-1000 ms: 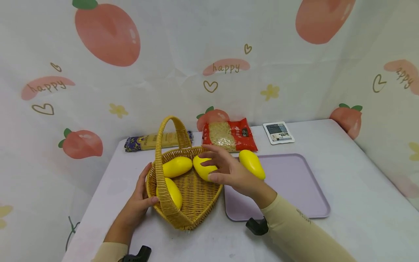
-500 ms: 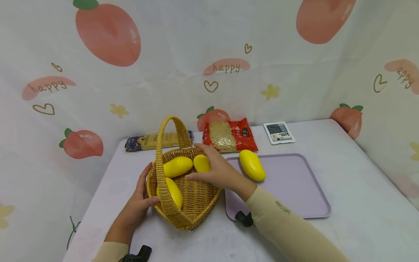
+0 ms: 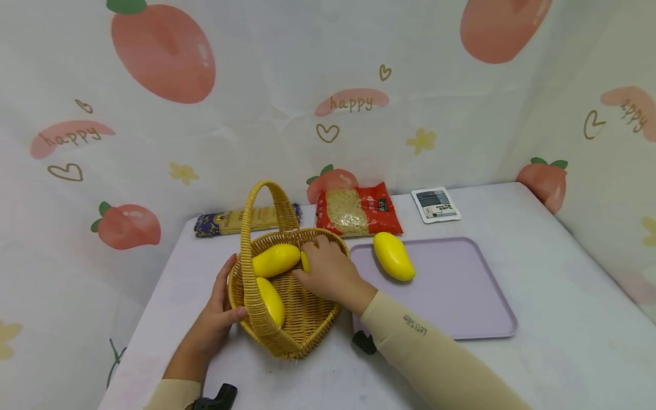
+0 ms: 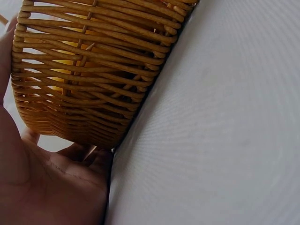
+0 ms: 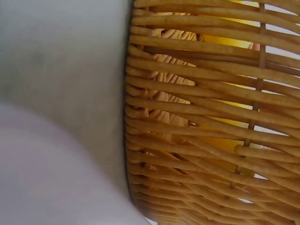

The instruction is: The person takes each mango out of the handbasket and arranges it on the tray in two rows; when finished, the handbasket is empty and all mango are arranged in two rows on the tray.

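Note:
A heart-shaped wicker basket (image 3: 310, 319) with a tall arched handle stands left of the table's middle. My left hand (image 3: 215, 319) holds its left side, thumb over the rim and fingers along the outer wall. Inside lie two yellow mangoes (image 3: 277, 260), one of them partly behind the handle. My right hand (image 3: 330, 270) reaches into the right part and grips a third mango (image 3: 305, 261), which it mostly covers. Another mango (image 3: 393, 256) rests across the upper left edge of a lilac tray (image 3: 451, 296). In the right wrist view, the basket wall (image 5: 211, 112) hides the fingers.
Behind the basket lies a blue-and-yellow noodle pack (image 3: 230, 222). A red bag of pasta (image 3: 359, 210) lies beside it, and a small white packet (image 3: 436, 205) sits farther right. A patterned cloth wall (image 3: 256, 131) closes off the back.
My right hand has moved left and down into the basket, closing its fingers over the mango there. My left hand has stayed on the basket.

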`<state>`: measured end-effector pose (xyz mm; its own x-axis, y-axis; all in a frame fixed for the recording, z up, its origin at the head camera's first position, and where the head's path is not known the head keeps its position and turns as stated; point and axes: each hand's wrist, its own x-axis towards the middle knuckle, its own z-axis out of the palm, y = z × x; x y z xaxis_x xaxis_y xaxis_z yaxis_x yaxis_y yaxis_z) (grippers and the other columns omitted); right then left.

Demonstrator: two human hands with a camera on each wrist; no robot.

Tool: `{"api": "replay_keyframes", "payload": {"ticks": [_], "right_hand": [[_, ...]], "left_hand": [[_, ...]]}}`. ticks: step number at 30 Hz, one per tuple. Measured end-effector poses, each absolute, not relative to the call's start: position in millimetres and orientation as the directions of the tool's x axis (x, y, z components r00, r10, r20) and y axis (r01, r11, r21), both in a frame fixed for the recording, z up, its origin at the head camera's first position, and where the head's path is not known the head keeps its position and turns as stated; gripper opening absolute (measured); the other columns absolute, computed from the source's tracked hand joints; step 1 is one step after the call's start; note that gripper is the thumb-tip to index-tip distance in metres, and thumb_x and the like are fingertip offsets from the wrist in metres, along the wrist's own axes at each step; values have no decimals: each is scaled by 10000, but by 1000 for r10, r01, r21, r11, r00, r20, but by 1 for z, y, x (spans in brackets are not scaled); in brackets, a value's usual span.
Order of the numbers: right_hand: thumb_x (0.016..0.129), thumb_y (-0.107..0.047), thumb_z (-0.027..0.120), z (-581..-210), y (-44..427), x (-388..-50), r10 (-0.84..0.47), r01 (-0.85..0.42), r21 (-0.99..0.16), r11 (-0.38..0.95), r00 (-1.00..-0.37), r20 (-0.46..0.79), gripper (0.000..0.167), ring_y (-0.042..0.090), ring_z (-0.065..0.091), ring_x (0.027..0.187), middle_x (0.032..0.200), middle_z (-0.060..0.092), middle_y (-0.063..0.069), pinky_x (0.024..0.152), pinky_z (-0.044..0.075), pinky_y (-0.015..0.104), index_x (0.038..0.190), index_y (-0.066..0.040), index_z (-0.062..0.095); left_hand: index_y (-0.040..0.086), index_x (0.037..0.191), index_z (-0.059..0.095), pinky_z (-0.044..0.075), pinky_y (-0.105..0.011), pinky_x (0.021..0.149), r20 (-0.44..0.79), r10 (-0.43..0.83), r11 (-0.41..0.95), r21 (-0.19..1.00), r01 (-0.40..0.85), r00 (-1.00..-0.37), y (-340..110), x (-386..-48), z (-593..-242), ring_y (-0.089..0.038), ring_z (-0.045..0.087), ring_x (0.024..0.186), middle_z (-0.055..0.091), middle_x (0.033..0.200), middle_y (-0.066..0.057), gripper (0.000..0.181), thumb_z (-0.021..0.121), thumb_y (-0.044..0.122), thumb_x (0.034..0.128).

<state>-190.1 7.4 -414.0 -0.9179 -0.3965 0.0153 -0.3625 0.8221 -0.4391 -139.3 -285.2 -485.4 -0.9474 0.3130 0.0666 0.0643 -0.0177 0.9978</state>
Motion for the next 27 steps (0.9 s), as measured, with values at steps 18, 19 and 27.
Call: {"api": "replay_keyframes", "payload": {"ticks": [18, 19, 27], "right_hand": [[930, -357, 892, -411, 4, -194, -364, -289, -489, 823, -929, -62, 669, 238, 588, 883, 1275, 550, 144, 729, 559, 380, 1468, -104, 585], [929, -341, 893, -411, 4, -194, -366, -290, -491, 821, -929, -63, 685, 245, 591, 896, 1291, 549, 144, 726, 560, 386, 1495, -118, 577], [909, -244, 882, -412, 5, -193, -343, -277, -514, 812, -938, -37, 849, 324, 550, 1133, 1396, 517, 212, 796, 562, 450, 1633, -129, 454]], "left_hand": [[348, 1757, 4, 500, -344, 1092, 68, 333, -28, 998, 62, -940, -286, -138, -484, -251, 606, 1349, 193, 1758, -183, 1100, 769, 151, 992], [346, 1758, 2, 500, -344, 1092, 66, 332, -26, 998, 61, -941, -286, -138, -484, -251, 608, 1347, 199, 1756, -183, 1101, 768, 151, 991], [412, 1745, 56, 526, -362, 1068, 74, 338, -29, 997, 68, -938, -286, -139, -485, -260, 629, 1314, 253, 1721, -194, 1067, 766, 147, 995]]}}
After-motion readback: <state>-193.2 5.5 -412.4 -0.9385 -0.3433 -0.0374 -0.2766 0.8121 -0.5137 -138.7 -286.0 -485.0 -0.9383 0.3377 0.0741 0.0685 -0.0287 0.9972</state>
